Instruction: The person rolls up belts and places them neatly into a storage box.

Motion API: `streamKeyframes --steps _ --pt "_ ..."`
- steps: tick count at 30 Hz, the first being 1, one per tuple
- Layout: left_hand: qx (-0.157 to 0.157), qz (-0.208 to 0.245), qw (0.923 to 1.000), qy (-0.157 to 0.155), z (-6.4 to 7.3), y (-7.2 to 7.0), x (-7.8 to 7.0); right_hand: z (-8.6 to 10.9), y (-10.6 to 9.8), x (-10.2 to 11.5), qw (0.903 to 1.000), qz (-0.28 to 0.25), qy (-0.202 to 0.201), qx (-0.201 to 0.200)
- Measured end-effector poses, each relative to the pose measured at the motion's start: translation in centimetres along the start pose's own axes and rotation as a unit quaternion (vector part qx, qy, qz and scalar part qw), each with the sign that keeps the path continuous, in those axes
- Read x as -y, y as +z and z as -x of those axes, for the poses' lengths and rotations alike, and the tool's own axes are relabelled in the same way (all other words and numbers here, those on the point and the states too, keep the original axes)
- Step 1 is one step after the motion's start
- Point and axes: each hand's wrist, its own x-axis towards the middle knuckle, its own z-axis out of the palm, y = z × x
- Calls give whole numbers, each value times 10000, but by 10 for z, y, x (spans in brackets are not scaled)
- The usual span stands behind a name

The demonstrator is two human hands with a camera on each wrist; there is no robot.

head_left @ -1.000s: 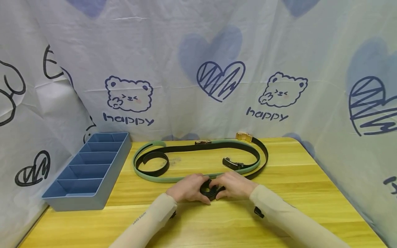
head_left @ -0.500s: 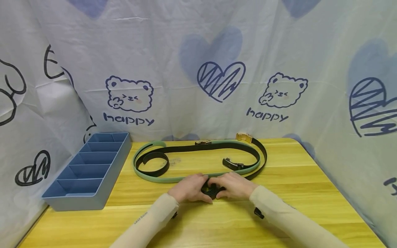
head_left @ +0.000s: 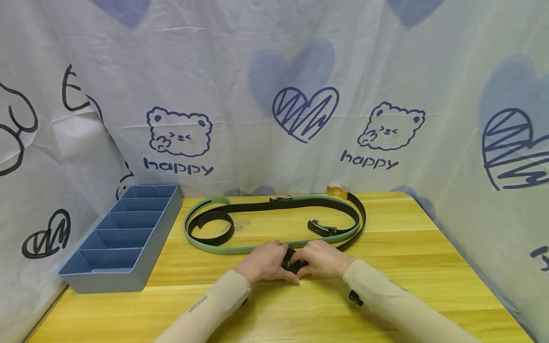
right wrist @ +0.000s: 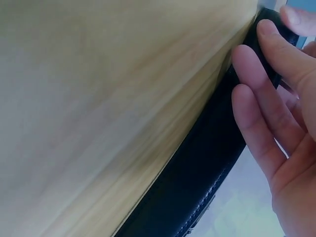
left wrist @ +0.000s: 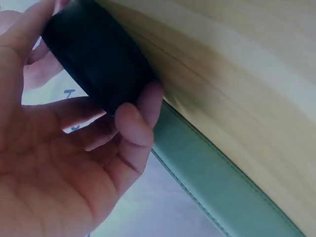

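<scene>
A black belt is rolled into a coil that stands on its edge on the table. My left hand curls round the coil's left side; in the left wrist view its fingers and thumb hold the dark roll. From the other side my right hand pinches the same coil. In the right wrist view the belt's loose strap runs out past the right fingers. This strap curves back to a gold buckle at the table's rear. Part of the coil is hidden by the hands.
Behind the hands lie a green belt in a wide loop and another black belt with a dark buckle. A bronze-coloured buckle sits at the back. At left stands a blue-grey compartment box. Patterned cloth hangs behind.
Both hands keep hold of the coil, and the left hand has edged slightly right. The strap's curve at the right has drawn inward, to the left.
</scene>
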Motion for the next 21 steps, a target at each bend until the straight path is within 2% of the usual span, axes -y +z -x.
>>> streamKeyframes --steps 7,10,14,17,19,21 --pt "79 -310 9995 77 0 2 1 8 -7 -6 10000 -57 55 -32" --pt "155 -476 9986 144 -1 2 0 16 -14 -14 9992 -109 218 -324" --pt "286 -530 9979 254 -1 2 0 27 -25 -30 9938 -261 661 -849" --pt "363 -451 9979 283 0 2 0 35 -33 -48 9837 -67 1131 -1397" --pt "409 -431 9978 279 1 2 0 41 -36 -62 9712 213 1590 -1764" --pt "456 -411 9978 254 1 2 0 45 -38 -75 9544 533 2139 -2014"
